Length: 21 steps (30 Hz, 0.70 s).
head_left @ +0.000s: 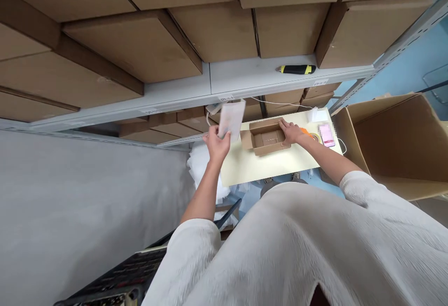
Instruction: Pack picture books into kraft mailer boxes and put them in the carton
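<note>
holding a flat white packet (pixel 231 119) up off the bench (pixel 252 163), the left hand (pixel 217 145) has its grip clenched on the packet's lower edge, fingers curled round it, so the packet stands tilted above and just beyond the knuckles. just right of that grip sits a small open cardboard box (pixel 266 136), flaps spread, resting on the pale yellow bench. the right hand (pixel 292 132) lies on the box's right wall, fingers laid over the rim and pressing on it; whether that grip closes round the wall or only rests there i cannot tell.

directly beyond the right wrist there is an orange-cored roll of tape (pixel 311 135), partly hidden by the hand, and next to it, further right, a pink phone-like item (pixel 326 135) lying flat. a small white pad (pixel 318 115) sits above those, near the bench's far corner. a thin white cable (pixel 280 104) runs behind the box, under the grey shelf (pixel 245 79).

on that shelf, well above the right grip, lies a black and yellow utility knife (pixel 297 69). brown cartons (pixel 217 31) fill the shelf around it. a large open carton (pixel 395 142) stands to the far right of the right arm. white padding material (pixel 201 166) bunches below the left wrist, beside the bench edge.
</note>
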Tool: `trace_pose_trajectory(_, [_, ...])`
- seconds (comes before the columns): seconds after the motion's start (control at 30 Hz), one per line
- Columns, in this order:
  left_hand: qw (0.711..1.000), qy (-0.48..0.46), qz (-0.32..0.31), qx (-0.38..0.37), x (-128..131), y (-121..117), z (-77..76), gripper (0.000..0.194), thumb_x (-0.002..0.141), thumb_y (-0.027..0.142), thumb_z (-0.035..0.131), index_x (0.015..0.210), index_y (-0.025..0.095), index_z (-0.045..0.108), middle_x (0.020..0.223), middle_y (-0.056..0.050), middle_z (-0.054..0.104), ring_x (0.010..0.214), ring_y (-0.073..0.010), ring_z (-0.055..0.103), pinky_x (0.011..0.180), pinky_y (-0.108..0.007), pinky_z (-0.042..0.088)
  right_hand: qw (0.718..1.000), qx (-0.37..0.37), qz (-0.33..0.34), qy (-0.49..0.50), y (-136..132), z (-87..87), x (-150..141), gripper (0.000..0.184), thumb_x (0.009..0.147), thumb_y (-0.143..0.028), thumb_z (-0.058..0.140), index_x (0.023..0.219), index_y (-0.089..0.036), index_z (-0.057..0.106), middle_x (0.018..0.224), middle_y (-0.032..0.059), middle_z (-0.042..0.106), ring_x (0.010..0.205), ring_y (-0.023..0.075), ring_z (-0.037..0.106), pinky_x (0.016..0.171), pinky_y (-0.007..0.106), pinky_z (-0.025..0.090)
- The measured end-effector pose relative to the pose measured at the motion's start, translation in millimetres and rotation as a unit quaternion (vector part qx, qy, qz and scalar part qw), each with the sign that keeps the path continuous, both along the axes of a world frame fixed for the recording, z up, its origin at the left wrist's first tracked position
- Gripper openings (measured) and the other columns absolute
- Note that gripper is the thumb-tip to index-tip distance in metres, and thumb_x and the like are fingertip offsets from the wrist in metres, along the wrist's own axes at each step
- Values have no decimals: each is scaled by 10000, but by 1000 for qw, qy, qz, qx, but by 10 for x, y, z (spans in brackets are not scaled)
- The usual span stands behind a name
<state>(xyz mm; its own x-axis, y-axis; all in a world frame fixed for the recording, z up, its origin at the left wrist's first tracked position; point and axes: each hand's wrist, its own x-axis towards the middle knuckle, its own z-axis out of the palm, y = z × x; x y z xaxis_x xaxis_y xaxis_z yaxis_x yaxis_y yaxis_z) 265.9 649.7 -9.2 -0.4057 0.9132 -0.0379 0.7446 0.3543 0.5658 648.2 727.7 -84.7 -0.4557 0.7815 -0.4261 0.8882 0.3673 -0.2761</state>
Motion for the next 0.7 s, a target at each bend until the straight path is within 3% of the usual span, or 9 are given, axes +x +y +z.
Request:
trace_pose_trajectory(0.1, [992, 51, -116, -15, 392, 146, -1, 353, 989, 363, 734, 1281, 235, 584, 1210, -97, 727, 1307, -375, 625, 1242, -517, 352, 999, 12, -5, 36, -54, 5, 57, 1540, 691, -667, 919, 1844, -295, -31, 1920, 123, 127, 1499, 523, 478, 1228, 659, 461])
trace_pose_trajectory(0.2, [971, 67, -216, -73, 718, 297, -141, 301, 977, 309, 729, 1246, 226, 623, 1116, -112, 748, 1248, -394, 647, 1216, -526, 328, 998, 21, -15, 62, -131, 49, 117, 1548, 740, -640, 910, 1832, -286, -129, 1900, 154, 201, 1506, 512, 473, 1227, 644, 446])
trace_pose_trajectory(0.3, [955, 75, -267, -107, 933, 418, -311, 251, 969, 254, 733, 1206, 236, 652, 1034, -102, 752, 1189, -381, 674, 1192, -515, 338, 996, 23, -25, 81, -201, 114, 159, 1527, 796, -579, 908, 1820, -288, -186, 1867, 184, 281, 1517, 493, 467, 1223, 623, 434])
trace_pose_trajectory(0.4, [944, 65, -292, -141, 1063, 503, -433, 255, 938, 244, 796, 1159, 247, 671, 1019, -81, 758, 1174, -359, 684, 1189, -504, 342, 995, 22, -30, 89, -240, 162, 182, 1516, 821, -529, 910, 1814, -298, -211, 1850, 196, 312, 1508, 479, 480, 1221, 611, 428])
trace_pose_trajectory(0.5, [942, 38, -299, -146, 1117, 534, -477, 323, 905, 235, 848, 1183, 248, 684, 1136, -87, 781, 1269, -350, 655, 1197, -500, 325, 996, 18, -25, 88, -251, 175, 197, 1473, 837, -519, 897, 1826, -312, -176, 1874, 173, 267, 1520, 475, 470, 1225, 608, 432])
trace_pose_trajectory(0.7, [960, 24, -268, -81, 998, 359, -373, 278, 993, 249, 669, 1268, 262, 709, 1418, -142, 724, 1416, -388, 541, 1210, -538, 314, 996, 18, -16, 85, -257, 172, 239, 1311, 878, -505, 868, 1854, -308, 15, 1889, 161, 224, 1561, 465, 440, 1252, 616, 411])
